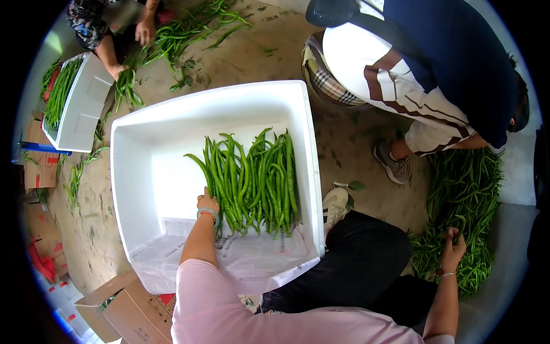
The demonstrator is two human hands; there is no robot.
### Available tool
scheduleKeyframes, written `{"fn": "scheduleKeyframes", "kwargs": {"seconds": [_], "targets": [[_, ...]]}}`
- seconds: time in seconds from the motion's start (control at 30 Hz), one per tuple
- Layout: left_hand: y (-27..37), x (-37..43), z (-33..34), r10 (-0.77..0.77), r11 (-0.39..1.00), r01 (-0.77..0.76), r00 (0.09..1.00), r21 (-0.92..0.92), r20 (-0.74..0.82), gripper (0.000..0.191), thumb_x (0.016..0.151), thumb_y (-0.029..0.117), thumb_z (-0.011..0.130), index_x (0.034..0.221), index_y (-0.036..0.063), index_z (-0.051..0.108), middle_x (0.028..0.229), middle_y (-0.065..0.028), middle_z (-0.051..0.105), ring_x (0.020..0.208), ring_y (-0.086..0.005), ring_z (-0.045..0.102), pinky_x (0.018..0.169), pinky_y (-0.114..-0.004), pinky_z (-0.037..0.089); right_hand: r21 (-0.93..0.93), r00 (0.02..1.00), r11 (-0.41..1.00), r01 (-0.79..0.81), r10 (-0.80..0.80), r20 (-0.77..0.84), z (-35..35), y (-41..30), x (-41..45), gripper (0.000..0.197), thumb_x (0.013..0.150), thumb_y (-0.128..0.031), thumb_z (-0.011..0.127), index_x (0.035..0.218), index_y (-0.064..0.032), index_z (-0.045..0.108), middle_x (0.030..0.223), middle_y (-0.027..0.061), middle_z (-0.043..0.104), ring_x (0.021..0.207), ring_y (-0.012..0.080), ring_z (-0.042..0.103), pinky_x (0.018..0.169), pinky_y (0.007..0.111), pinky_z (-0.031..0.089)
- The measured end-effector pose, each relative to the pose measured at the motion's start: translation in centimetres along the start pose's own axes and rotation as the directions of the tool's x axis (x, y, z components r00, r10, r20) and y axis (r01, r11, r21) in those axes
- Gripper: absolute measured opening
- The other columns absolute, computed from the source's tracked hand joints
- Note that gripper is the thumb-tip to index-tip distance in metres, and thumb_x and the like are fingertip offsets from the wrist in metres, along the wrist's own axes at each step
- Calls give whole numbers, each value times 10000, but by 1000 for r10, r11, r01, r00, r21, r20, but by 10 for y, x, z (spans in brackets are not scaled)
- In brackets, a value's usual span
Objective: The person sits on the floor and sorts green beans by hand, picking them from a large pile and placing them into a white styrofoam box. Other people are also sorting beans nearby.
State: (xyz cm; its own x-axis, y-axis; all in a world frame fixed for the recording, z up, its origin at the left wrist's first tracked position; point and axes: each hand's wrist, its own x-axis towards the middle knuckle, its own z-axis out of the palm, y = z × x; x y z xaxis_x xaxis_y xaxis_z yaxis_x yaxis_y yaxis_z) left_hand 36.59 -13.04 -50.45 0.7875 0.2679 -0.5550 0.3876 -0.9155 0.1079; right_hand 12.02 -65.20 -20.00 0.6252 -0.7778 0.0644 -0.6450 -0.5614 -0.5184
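Inside a white foam box [133,172], long green chili peppers [253,185] lie side by side in a layer towards its right side. My left hand [208,204], with a bangle at the wrist, touches the left edge of that layer; its fingers are partly hidden. Printed paper [253,258] lines the near wall and hangs over the rim. Far to my right, my right hand [453,248] is over a large heap of green chili peppers [464,185]. A curved green pepper [462,224] shows between its fingertips.
A co-worker [447,64] sits bent over on a stool at the upper right. Another person's hands [146,31] handle peppers on the floor at the upper left, beside a filled foam box [81,103]. Cardboard boxes [133,309] stand at the lower left.
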Motion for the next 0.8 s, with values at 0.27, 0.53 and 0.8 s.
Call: {"fn": "scheduleKeyframes", "kwargs": {"seconds": [0.27,0.53,0.8], "targets": [[31,-24,-65,-137,975,120,987,-188,-83,550,702,227,511,1161,9,300,1101,-243,377,968,-331,432,833,-356,348,409,998,912,36,-53,30,-26,-70,-6,238,792,-237,467,878,-19,503,787,26,499,679,97,463,589,226,371],[159,-222,-153,629,161,-570,688,-805,-362,348,758,61,461,1097,2,412,983,-121,510,908,-178,483,783,-278,382,815,791,-174,-553,-416,448,-17,-167,-12,130,820,-170,413,861,-61,472,781,37,488,755,140,483,749,331,390],[236,-409,-157,979,121,-264,192,-957,70,350,804,111,425,1135,9,370,865,-69,529,663,-92,488,604,-190,393,744,803,-364,-561,-460,380,-32,-138,-55,94,826,-146,405,861,-70,449,753,23,463,723,106,458,768,280,382]]}}
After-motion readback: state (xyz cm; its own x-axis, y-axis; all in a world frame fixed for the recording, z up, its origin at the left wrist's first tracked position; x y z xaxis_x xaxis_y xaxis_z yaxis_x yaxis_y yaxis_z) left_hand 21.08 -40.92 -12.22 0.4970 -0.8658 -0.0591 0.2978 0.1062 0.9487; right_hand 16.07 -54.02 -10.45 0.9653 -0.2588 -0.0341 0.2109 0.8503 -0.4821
